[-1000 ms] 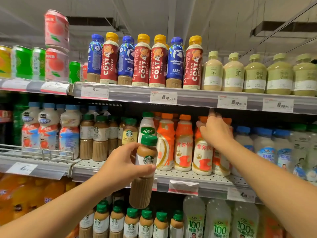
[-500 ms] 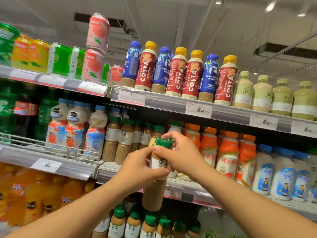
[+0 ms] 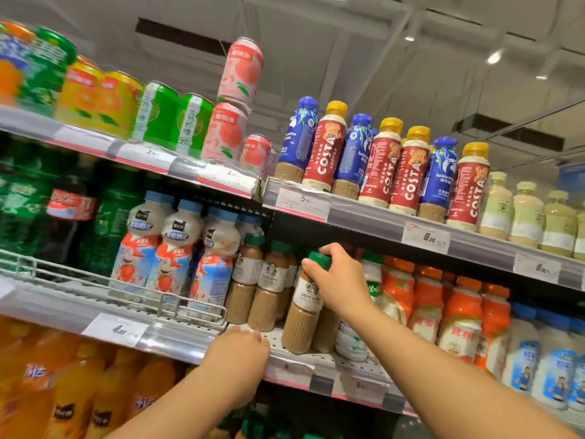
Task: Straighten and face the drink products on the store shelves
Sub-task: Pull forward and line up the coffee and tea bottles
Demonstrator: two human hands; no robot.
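A green-capped caffe latte bottle [image 3: 302,315] stands on the perforated middle shelf [image 3: 319,364], label facing me. My right hand [image 3: 340,280] grips it around the cap and neck. My left hand [image 3: 239,351] rests on the shelf's front edge, just left of the bottle, holding nothing; its fingers are blurred. Two more latte bottles [image 3: 266,293] stand behind and to the left. Orange-capped bottles [image 3: 459,315] fill the row on the right.
The top shelf carries red Costa bottles [image 3: 408,172] alternating with blue coffee bottles, pale green tea bottles [image 3: 525,213] further right, and stacked pink cans [image 3: 239,99] to the left. A wire rail [image 3: 126,293] fronts the milk-drink bottles. Orange soda bottles sit below at left.
The latte bottle went from my left hand to my right and now stands on the middle shelf. My left hand let go and dropped to the shelf edge. The camera tilted left.
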